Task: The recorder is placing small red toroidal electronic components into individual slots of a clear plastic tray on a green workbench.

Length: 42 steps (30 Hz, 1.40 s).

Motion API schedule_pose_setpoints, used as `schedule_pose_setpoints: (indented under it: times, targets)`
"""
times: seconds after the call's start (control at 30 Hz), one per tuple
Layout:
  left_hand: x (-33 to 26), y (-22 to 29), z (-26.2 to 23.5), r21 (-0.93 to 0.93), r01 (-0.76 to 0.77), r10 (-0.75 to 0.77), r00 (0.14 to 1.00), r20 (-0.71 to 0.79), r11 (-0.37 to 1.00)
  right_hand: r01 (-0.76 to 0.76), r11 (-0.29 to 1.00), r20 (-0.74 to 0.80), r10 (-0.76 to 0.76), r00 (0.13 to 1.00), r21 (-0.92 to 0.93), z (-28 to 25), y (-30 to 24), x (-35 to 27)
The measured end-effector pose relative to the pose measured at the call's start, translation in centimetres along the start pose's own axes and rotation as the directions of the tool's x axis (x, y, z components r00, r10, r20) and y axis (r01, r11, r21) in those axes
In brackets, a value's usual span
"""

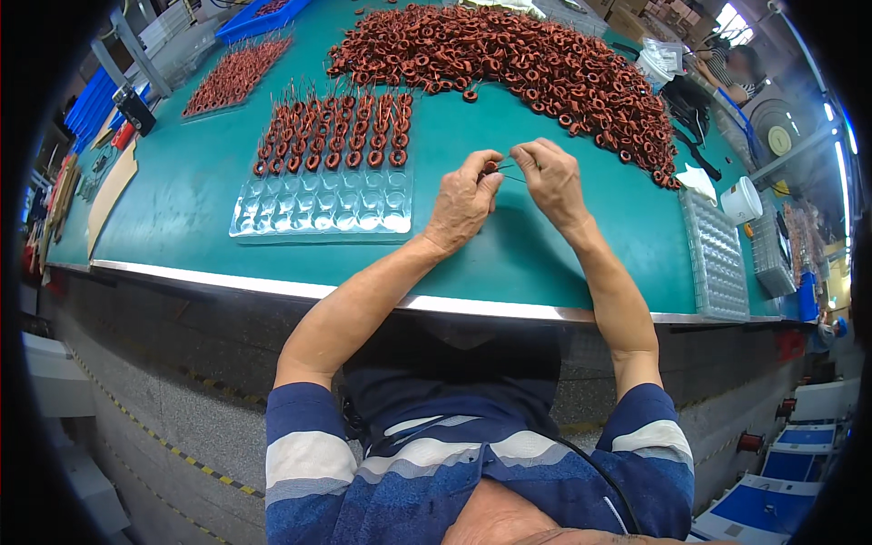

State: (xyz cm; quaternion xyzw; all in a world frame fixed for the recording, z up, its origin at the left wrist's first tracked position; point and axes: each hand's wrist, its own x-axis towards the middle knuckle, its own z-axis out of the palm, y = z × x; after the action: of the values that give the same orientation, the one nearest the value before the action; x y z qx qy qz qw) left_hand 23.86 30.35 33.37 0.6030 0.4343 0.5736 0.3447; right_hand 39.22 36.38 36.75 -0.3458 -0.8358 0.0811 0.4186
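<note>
Over the green table, my left hand [463, 202] is closed on a small copper-wound ring coil [491, 167], which its fingers partly cover. Thin wire leads [510, 175] stick out of the coil toward the right. My right hand [550, 182] pinches at these leads with thumb and forefinger; whether a small tool is in its grip cannot be made out. Left of my hands lies a clear plastic tray [320, 222] with round pockets. Its far rows hold ring coils [331, 136] with their leads pointing up, and its near rows of pockets are bare.
A large heap of ring coils [509, 54] spreads across the far side of the table [182, 200]. Another filled tray [238, 77] and a blue bin [259, 20] stand far left. At the right are stacked clear trays [716, 259] and a white cup [742, 201]. Farther back sits another person [734, 71].
</note>
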Motion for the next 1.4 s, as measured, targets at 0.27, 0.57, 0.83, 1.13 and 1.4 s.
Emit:
schedule_pose_setpoints:
  times: [0.27,0.57,0.83,1.13,1.4]
  targets:
    - [0.8,-0.8,-0.6,-0.135,0.187,-0.187,0.982,0.014,0.973,0.048,0.991,-0.057,-0.041,0.998,0.128,0.2,-1.5,-0.8]
    - [1.0,0.5,-1.6,-0.488,0.25,-0.204,0.968,0.147,0.836,-0.39,0.739,0.142,0.377,0.915,0.55,0.3,0.1,-0.2]
    - [1.0,0.4,-1.8,-0.425,0.271,-0.267,0.961,0.07,0.864,-0.655,0.257,0.454,0.544,0.706,0.711,1.7,0.2,-0.8]
    - [1.2,-0.3,-1.6,-0.563,0.177,-0.236,0.971,-0.031,0.807,-0.554,0.58,0.419,0.364,0.832,0.597,1.5,0.7,-1.0]
    - [0.6,0.2,-2.1,-0.117,0.158,-0.154,0.987,0.044,0.981,-0.453,0.732,0.267,0.366,0.891,0.509,2.3,-0.6,-1.3]
